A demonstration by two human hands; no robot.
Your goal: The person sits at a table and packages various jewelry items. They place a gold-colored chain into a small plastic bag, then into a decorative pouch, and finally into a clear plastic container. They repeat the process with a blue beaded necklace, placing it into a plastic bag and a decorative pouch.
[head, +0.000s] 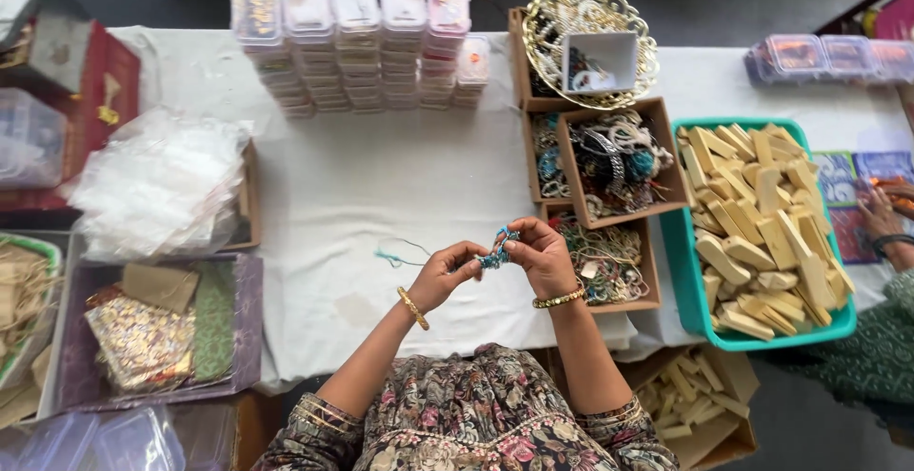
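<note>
left of the brown trays (609, 161): clear bags (157, 180), stacked lidded boxes (352, 38). just before those trays, above the white-clothed surface (381, 185): left hand (443, 276) and right hand (543, 257), fingertips pressed together, pinching a blue beaded thread piece (497, 250) between them, equally near both, long axis left-right, loose tail (400, 257) trailing leftward. right of trays: teal tub of wooden blocks (762, 233).

Stacks of clear lidded plastic boxes (362, 42) along the table's far edge; more such boxes (824, 57) at far right; a heap of clear plastic pouches (157, 185) at left; open cardboard boxes (619, 161) right of centre; empty clear plastic containers (95, 442) at lower left
</note>
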